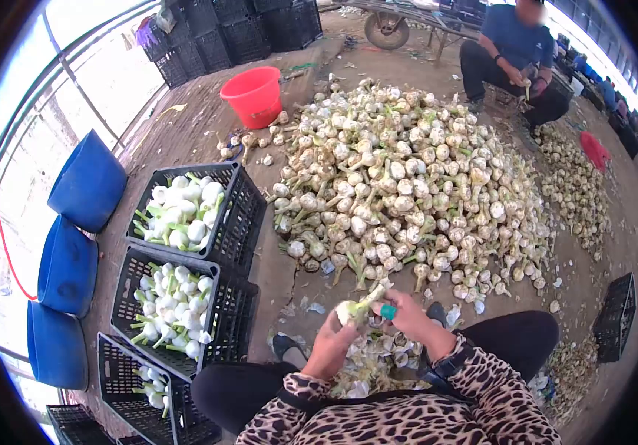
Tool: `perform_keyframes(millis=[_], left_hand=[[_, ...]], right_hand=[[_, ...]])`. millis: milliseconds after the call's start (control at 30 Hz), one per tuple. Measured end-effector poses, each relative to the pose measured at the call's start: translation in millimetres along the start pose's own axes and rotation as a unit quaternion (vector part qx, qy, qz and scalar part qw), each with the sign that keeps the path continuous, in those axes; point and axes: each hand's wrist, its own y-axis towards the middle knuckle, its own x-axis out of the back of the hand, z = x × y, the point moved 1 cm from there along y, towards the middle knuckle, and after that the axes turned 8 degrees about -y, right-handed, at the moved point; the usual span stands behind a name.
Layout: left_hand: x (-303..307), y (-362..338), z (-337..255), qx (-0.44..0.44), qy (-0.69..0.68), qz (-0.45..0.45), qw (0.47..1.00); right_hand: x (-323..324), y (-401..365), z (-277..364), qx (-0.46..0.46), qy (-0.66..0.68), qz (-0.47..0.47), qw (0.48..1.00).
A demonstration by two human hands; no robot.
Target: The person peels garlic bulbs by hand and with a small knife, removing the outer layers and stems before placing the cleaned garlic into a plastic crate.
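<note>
Between my hands, above my lap, is a garlic bulb [346,312] with its pale green stem slanting up to the right. My left hand [328,345] is closed around the bulb from below, fingertips on its side. My right hand [412,317] is closed at the stem, with green wrapping [388,311] on one digit; whether it also holds a tool is hidden. Beneath both hands, peeled skins and stem scraps [378,363] lie between my legs. A large heap of untrimmed garlic [408,185] spreads just in front of me.
Black crates [219,285] holding cleaned white garlic stand at my left, with blue tubs [67,267] beyond. A red basin [253,96] sits behind the heap's left side. Another person [515,59] crouches at the far right, handling garlic. A black crate [615,317] lies at right.
</note>
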Motion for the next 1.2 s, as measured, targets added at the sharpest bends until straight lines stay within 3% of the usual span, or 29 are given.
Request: perform_keyframes(millis=[67, 200, 300, 400, 600, 700, 900, 1000, 1100, 1200], left_hand=[[-2, -2, 4, -0.094, 0.077, 0.005, 0.993], [-6, -9, 4, -0.209, 0.247, 0.04, 0.945], [-15, -27, -10, -0.207, 0.469, -0.008, 0.859], [-14, -35, -14, -0.216, 0.494, -0.007, 0.842], [-9, -39, -6, -0.2, 0.328, -0.004, 0.923], [-8, -39, -5, -0.183, 0.289, 0.013, 0.94], [-10, -42, -10, -0.097, 0.159, 0.018, 0.982], [-10, -42, -10, -0.087, 0.15, 0.04, 0.984], [-15, -43, -12, 0.006, 0.063, -0.009, 0.998], [-12, -37, -9, 0.028, 0.034, 0.031, 0.999]], right_hand=[[-12, -11, -3, -0.088, 0.127, 0.023, 0.988], [-25, -17, -14, -0.136, 0.321, 0.098, 0.932], [-34, -20, -13, -0.122, 0.276, 0.086, 0.95], [-42, -29, 0, -0.098, 0.303, 0.096, 0.943], [-44, -30, -8, -0.069, 0.277, 0.089, 0.954], [-44, -28, -14, -0.056, 0.257, 0.075, 0.962], [-42, -30, -14, 0.044, 0.075, -0.008, 0.996], [-33, -37, -7, 0.016, 0.077, 0.027, 0.997], [-19, -38, -6, 0.023, -0.08, 0.039, 0.996], [-16, -33, -15, 0.288, -0.266, -0.075, 0.917]])
